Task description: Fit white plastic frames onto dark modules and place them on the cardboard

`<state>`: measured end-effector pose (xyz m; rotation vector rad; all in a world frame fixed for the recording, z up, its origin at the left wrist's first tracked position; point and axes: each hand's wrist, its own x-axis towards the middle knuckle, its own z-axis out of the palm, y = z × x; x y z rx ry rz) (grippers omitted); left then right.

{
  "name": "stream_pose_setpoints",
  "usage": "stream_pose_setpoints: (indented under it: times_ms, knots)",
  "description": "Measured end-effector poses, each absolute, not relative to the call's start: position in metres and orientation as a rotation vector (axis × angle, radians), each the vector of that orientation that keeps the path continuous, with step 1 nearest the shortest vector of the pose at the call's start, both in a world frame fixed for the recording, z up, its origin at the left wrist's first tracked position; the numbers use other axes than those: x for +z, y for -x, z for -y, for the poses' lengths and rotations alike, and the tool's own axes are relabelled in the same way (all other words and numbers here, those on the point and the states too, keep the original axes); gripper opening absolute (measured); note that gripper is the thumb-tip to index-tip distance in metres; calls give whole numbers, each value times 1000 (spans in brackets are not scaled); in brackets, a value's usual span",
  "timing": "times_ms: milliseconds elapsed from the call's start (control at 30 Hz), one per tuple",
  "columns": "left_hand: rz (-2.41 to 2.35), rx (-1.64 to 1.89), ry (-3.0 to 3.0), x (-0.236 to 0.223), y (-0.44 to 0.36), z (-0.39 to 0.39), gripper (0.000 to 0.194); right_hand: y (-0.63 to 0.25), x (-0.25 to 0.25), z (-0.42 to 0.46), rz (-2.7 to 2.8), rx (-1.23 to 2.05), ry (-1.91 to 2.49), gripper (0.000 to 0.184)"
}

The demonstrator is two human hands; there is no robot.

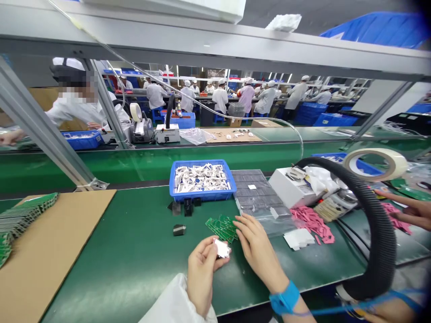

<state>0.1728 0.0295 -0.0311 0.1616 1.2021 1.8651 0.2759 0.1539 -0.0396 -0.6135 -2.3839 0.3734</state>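
Near centre, the left hand (202,269) pinches a white part (222,248); the right hand (256,242), loosely spread, adjoins green boards (220,228), several seemingly unused.

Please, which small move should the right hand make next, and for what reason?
Probably the right hand should pick up one of the green boards: its outstretched fingers are at the edge of that pile, while the left hand holds a white piece.
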Motion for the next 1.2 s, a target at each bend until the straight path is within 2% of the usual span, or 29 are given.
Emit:
stream_pose_setpoints:
  times_ms: [100,300,400,500,600,833,1200]
  knots:
    - [-1234,1868,-145,-28,-173,-29,37,-270,-43,-179,2528,271,618,25]
    - [-1226,1873,-108,-30,-174,-29,47,-276,-50,-178,2504,376,566,15]
    - [-1181,1898,-122,-31,-173,-29,52,-278,-51,-173,2475,288,596,18]
    - [-1145,1925,-146,-30,-173,-29,45,-276,-50,-174,2481,223,653,23]
    - [-1145,1950,-166,-30,-174,-28,39,-275,-44,-175,2465,303,644,22]
    - [-1138,1990,-171,-36,-173,-28,46,-292,-22,-136,2245,733,505,20]
    - [-1140,1960,-245,-39,-174,-25,42,-298,-32,-104,2182,736,597,30]
